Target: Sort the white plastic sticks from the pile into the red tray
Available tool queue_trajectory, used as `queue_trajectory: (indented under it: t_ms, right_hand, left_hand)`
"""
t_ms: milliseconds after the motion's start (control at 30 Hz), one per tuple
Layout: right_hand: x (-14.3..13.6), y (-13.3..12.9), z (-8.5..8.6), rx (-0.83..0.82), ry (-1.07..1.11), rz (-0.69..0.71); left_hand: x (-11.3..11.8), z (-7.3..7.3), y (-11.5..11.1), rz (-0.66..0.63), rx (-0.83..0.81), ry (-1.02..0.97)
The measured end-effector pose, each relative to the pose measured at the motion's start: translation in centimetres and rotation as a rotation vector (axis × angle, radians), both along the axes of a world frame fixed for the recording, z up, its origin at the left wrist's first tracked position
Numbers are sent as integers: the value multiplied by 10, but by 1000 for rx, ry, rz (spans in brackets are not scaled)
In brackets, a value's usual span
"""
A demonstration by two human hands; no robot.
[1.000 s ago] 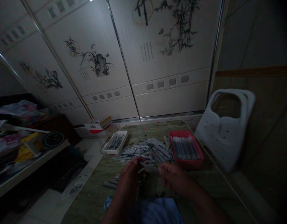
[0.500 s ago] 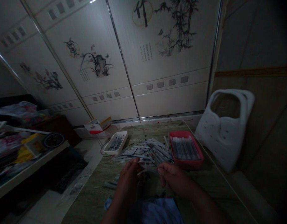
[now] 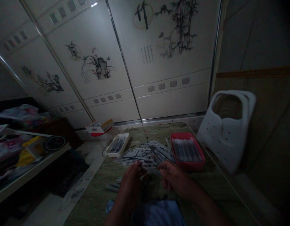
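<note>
A loose heap of thin pens lies on the greenish wood-grain table. Just in front of it, my left hand and my right hand face each other with bent, closed fingers. Between them stretches a thin, clear or whitish item, too dim and blurred to name, which both seem to pinch. A red tray packed with pens in rows is right of the heap. To its left, a white tray holds fewer pens. More pens lie beside my left forearm.
Blue cloth lies at the near table edge. A white folding chair leans at the right. An open box stands beyond the white tray. At the left, a cluttered shelf holds bags and a wheel. Sliding panels stand behind.
My hands stay nearly in place; the fingers of my right hand have shifted slightly left and up. The view has moved very slightly.
</note>
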State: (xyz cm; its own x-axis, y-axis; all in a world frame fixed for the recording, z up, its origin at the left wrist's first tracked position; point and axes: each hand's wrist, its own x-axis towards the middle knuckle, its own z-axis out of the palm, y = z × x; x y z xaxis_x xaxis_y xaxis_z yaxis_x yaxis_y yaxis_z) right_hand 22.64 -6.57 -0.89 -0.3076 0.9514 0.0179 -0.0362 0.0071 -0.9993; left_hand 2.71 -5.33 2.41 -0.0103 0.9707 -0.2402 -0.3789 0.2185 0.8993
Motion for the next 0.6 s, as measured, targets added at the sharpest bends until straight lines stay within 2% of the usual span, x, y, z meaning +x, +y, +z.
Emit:
queue_trajectory:
  t_ms: [133, 267, 433, 600]
  right_hand:
    - [0, 1, -1, 9, -9, 11]
    - [2, 0, 1, -5, -23, -3]
    - [2, -1, 2, 3, 7, -2]
    - [-3, -1, 1, -17, 12, 2]
  left_hand:
    - [1, -5, 0, 4, 41, 31]
    - [-2, -4, 1, -28, 87, 9]
    - [-1, -3, -1, -49, 13, -90]
    - [2, -11, -1, 16, -15, -88]
